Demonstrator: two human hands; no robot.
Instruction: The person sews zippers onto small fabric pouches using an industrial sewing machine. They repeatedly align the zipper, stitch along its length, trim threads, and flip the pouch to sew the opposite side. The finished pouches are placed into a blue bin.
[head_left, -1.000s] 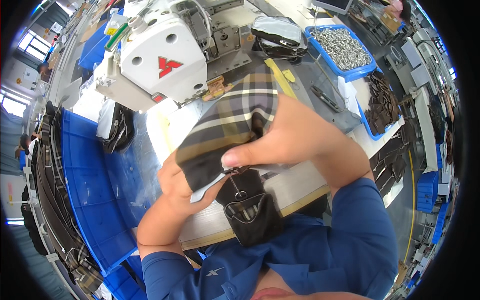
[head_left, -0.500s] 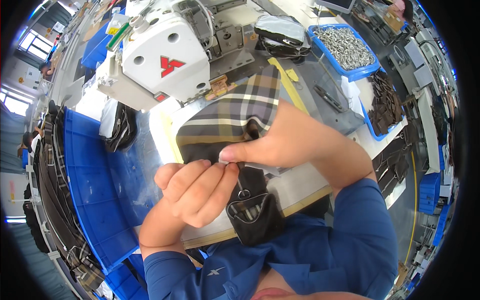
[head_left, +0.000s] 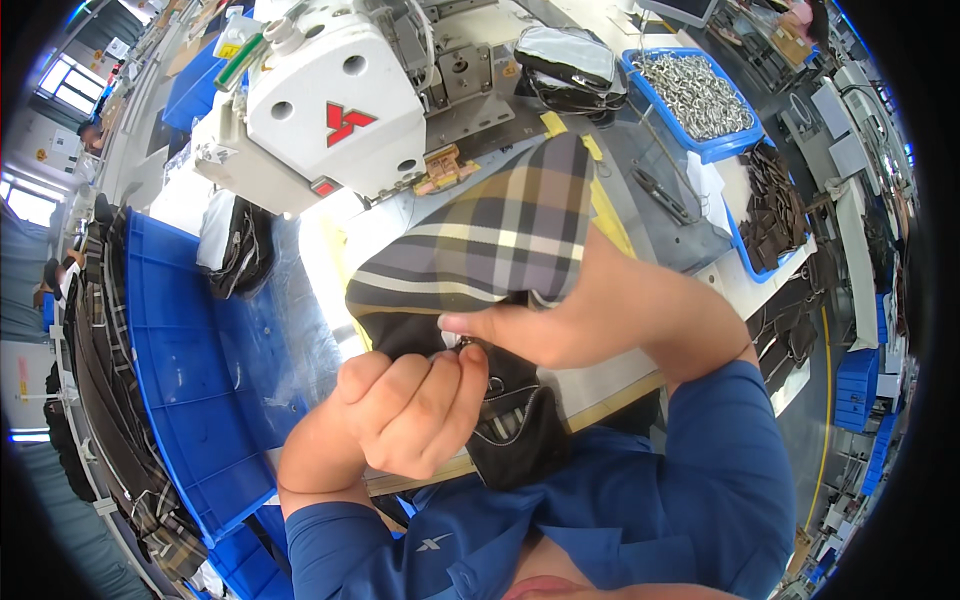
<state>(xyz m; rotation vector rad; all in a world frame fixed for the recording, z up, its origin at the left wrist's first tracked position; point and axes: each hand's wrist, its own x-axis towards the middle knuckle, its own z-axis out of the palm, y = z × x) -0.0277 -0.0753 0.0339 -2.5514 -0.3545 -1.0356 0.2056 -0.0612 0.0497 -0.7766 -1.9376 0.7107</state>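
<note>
A plaid fabric bag piece (head_left: 495, 235) in tan, grey and black lies on the sewing table in front of the white sewing machine (head_left: 325, 105). Its black zippered part (head_left: 515, 430) hangs toward me over the table edge. My left hand (head_left: 410, 410) is curled into a fist, pinching the black part near the zipper. My right hand (head_left: 530, 325) grips the same spot from the right, thumb pressed along the plaid edge. Both hands touch each other over the zipper.
A blue bin (head_left: 185, 370) with dark straps and a plastic sheet sits at my left. At the back right are a blue tray of metal rings (head_left: 695, 95), a tray of dark leather pieces (head_left: 775, 205), a grey pouch (head_left: 570, 55) and small scissors (head_left: 660, 195).
My left hand has come out from under the plaid fabric, closed into a fist and risen to the zipper. The plaid piece has shifted slightly toward the machine.
</note>
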